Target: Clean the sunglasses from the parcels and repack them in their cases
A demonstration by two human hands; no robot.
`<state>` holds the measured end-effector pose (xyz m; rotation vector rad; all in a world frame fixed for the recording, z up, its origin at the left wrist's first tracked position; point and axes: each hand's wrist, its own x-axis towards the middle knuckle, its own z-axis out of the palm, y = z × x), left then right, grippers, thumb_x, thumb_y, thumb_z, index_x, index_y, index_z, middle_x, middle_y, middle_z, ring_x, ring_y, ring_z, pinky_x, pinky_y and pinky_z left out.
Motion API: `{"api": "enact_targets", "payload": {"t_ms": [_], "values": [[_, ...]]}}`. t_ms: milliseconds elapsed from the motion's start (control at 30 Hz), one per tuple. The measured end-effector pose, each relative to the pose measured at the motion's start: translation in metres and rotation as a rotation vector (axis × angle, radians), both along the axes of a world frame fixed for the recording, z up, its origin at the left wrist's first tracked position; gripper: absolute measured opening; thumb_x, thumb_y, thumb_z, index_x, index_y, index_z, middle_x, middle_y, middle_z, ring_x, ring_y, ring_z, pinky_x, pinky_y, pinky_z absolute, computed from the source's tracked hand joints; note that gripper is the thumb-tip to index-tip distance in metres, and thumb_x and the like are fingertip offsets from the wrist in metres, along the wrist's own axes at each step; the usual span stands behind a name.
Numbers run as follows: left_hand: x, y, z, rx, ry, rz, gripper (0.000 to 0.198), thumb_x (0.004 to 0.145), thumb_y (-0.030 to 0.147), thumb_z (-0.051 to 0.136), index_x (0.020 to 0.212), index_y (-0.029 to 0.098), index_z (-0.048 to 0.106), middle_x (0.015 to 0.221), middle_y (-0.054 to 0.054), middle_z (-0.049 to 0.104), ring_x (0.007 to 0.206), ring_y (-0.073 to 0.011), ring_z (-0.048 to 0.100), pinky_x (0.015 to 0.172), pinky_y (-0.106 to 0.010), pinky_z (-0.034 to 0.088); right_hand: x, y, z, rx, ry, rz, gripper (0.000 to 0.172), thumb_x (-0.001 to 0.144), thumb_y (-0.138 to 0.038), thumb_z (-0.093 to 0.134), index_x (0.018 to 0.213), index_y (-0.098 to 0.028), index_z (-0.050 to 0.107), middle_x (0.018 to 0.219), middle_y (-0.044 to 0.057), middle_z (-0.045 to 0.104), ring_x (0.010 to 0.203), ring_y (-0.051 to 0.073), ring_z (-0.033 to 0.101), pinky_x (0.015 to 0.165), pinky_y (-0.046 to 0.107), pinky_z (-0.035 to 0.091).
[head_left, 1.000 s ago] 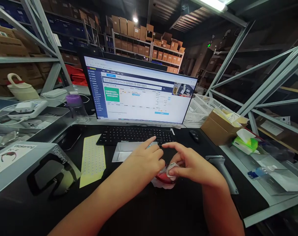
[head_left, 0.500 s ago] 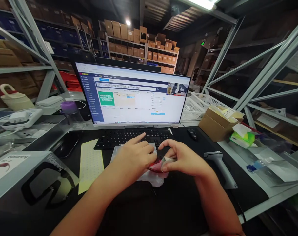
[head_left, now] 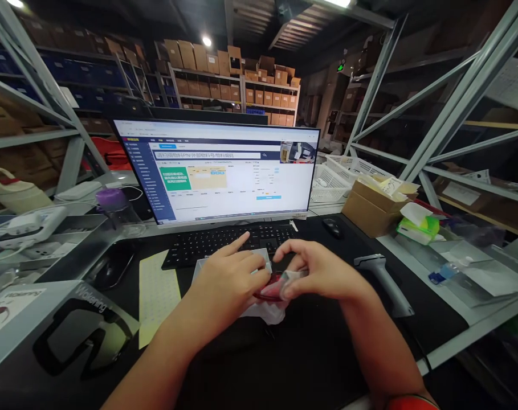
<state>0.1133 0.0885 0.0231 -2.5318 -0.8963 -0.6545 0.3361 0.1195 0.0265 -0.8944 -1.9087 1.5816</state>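
A glossy red curved item (head_left: 269, 289), partly in clear wrapping, lies between my two hands above the black desk mat. My left hand (head_left: 231, 279) has its fingers curled on the item's left side, with the index finger stretched out toward the keyboard. On the other side, my right hand (head_left: 312, 272) pinches the item's right end and a greyish piece of wrapping (head_left: 290, 278) between thumb and fingers. Under and behind the hands shows a translucent white box (head_left: 264, 254), mostly covered by my left hand. Thin white wrapping (head_left: 267, 313) hangs below the item.
A keyboard (head_left: 199, 242) and lit monitor (head_left: 224, 176) stand ahead. At right are a mouse (head_left: 331, 228), a barcode scanner (head_left: 384, 285) and a cardboard box (head_left: 372, 208). To the left lie a yellow label sheet (head_left: 156, 296), a phone (head_left: 111, 265) and a goggles box (head_left: 70, 336).
The view has turned slightly right, so the surroundings sit further left. Both hands stay on the red item, which has tilted slightly.
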Motion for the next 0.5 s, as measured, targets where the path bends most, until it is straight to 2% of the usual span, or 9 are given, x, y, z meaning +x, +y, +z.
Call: {"api": "enact_targets", "payload": {"t_ms": [67, 167, 233, 300, 333, 400, 433, 500], "values": [[-0.001, -0.003, 0.002, -0.015, -0.034, -0.015, 0.013, 0.087, 0.012, 0.057, 0.082, 0.021, 0.064, 0.081, 0.003, 0.068, 0.072, -0.0132, 0.065, 0.116, -0.048, 0.039, 0.017, 0.01, 0.006, -0.121, 0.072, 0.077, 0.045, 0.061, -0.022, 0.091, 0.094, -0.017, 0.061, 0.076, 0.002, 0.077, 0.067, 0.018, 0.074, 0.063, 0.025, 0.054], [0.0, -0.006, 0.002, -0.024, -0.11, -0.006, 0.009, 0.089, 0.019, 0.06, 0.081, 0.021, 0.063, 0.082, 0.002, 0.069, 0.072, -0.0143, 0.066, 0.107, -0.044, 0.048, 0.034, 0.02, 0.012, -0.115, 0.151, 0.016, 0.041, 0.059, -0.023, 0.093, 0.084, -0.015, 0.062, 0.073, 0.003, 0.076, 0.062, 0.016, 0.072, 0.061, 0.024, 0.054], [-0.001, -0.006, 0.002, -0.024, -0.179, 0.031, 0.009, 0.088, 0.023, 0.063, 0.08, 0.021, 0.063, 0.083, 0.001, 0.07, 0.071, -0.0153, 0.066, 0.087, -0.035, 0.056, 0.04, 0.026, 0.012, -0.046, 0.256, -0.13, 0.04, 0.059, -0.024, 0.093, 0.083, -0.015, 0.063, 0.067, 0.001, 0.074, 0.056, 0.014, 0.069, 0.058, 0.024, 0.054], [-0.003, -0.006, 0.003, -0.003, -0.271, 0.095, 0.008, 0.088, 0.025, 0.065, 0.081, 0.021, 0.063, 0.087, 0.0, 0.071, 0.071, -0.0156, 0.067, 0.067, -0.027, 0.053, 0.042, 0.035, 0.01, 0.07, 0.456, -0.404, 0.041, 0.059, -0.027, 0.094, 0.084, -0.017, 0.063, 0.064, -0.002, 0.072, 0.055, 0.013, 0.067, 0.057, 0.024, 0.054], [-0.003, -0.007, 0.003, 0.024, -0.33, 0.135, 0.008, 0.087, 0.025, 0.065, 0.081, 0.021, 0.064, 0.089, -0.001, 0.072, 0.072, -0.0156, 0.068, 0.062, -0.025, 0.051, 0.041, 0.04, 0.008, 0.134, 0.588, -0.567, 0.043, 0.058, -0.029, 0.095, 0.084, -0.018, 0.062, 0.065, -0.003, 0.071, 0.057, 0.013, 0.066, 0.059, 0.024, 0.055], [-0.002, -0.007, 0.001, 0.097, -0.464, 0.245, 0.005, 0.087, 0.023, 0.064, 0.084, 0.021, 0.065, 0.093, -0.001, 0.073, 0.074, -0.0154, 0.069, 0.061, -0.025, 0.05, 0.033, 0.048, 0.001, 0.226, 0.818, -0.83, 0.046, 0.058, -0.033, 0.095, 0.084, -0.021, 0.06, 0.072, -0.004, 0.071, 0.064, 0.012, 0.067, 0.064, 0.023, 0.056], [0.0, -0.008, -0.001, 0.141, -0.524, 0.31, 0.003, 0.087, 0.023, 0.064, 0.086, 0.021, 0.066, 0.095, -0.001, 0.074, 0.076, -0.016, 0.07, 0.062, -0.025, 0.051, 0.025, 0.05, -0.004, 0.239, 0.879, -0.888, 0.046, 0.06, -0.037, 0.094, 0.086, -0.022, 0.059, 0.076, -0.004, 0.07, 0.067, 0.012, 0.067, 0.066, 0.023, 0.056], [0.005, -0.008, -0.007, 0.213, -0.595, 0.432, 0.006, 0.087, 0.023, 0.065, 0.092, 0.021, 0.067, 0.1, -0.003, 0.075, 0.08, -0.018, 0.072, 0.064, -0.026, 0.053, 0.001, 0.047, -0.014, 0.207, 0.864, -0.849, 0.043, 0.069, -0.046, 0.088, 0.09, -0.023, 0.058, 0.083, -0.002, 0.069, 0.071, 0.014, 0.067, 0.066, 0.025, 0.056]]}}
